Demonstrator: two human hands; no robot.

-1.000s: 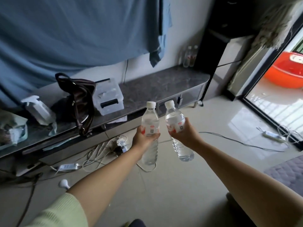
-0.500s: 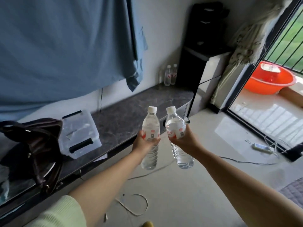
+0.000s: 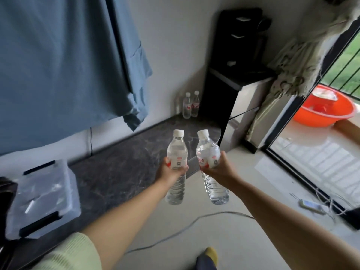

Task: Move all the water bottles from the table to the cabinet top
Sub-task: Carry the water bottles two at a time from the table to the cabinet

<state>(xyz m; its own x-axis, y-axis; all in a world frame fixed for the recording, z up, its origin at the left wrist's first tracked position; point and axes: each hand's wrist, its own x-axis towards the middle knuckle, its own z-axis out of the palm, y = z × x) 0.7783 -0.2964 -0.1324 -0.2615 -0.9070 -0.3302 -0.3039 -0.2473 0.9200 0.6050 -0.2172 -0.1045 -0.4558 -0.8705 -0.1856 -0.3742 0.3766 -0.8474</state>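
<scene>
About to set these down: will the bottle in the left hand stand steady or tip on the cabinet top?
The bottle the left hand grips looks full, so probably bottom-heavy enough. Tall and narrow, a nudge could topple it. Two bottles already stand upright on the cabinet top.

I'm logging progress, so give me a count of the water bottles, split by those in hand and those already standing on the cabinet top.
In hand: 2, left hand's bottle and right hand's bottle.
Standing on the cabinet top: 2, far bottles by the wall.
Total: 4.

Left arm: pale green ribbed knit sleeve point(image 3: 72, 254), pushed up. Right forearm point(image 3: 288, 225): bare. Foot: yellow sock point(image 3: 212, 253).
</scene>
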